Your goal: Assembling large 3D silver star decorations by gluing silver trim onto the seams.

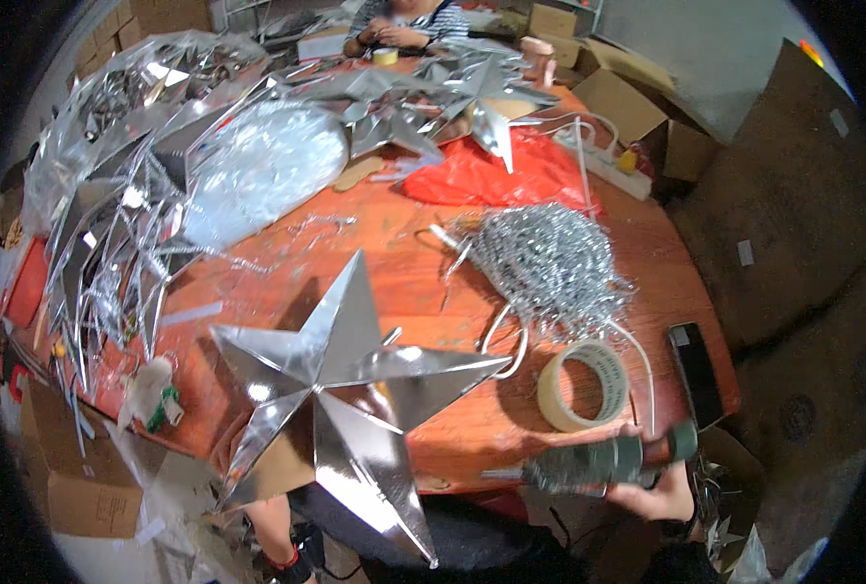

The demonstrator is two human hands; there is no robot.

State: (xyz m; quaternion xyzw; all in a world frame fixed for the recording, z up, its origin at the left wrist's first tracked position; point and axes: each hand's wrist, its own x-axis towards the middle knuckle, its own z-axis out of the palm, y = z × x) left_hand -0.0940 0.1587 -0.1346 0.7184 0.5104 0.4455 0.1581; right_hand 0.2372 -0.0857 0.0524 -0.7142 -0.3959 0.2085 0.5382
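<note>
A large silver five-pointed star (318, 387) with a mirror-like, folded surface is tilted over the near table edge. My left hand (270, 518) supports it from behind at its lower left, and most of the fingers are hidden by the star. At the lower right, my right hand (662, 494) is closed round a dark green glue gun (589, 465). Its thin nozzle points left toward the star, with a gap between them. Just beyond the gun stands a roll of pale tape (584, 386). A heap of silver tinsel garland (545, 263) lies farther back.
More silver stars (389, 107) and clear plastic bags (268, 165) crowd the far and left table (667, 263). A red plastic bag (501, 175) and white power strip (618, 173) lie behind the tinsel. A phone (696, 375) rests at the right edge. Another person (409, 29) sits opposite.
</note>
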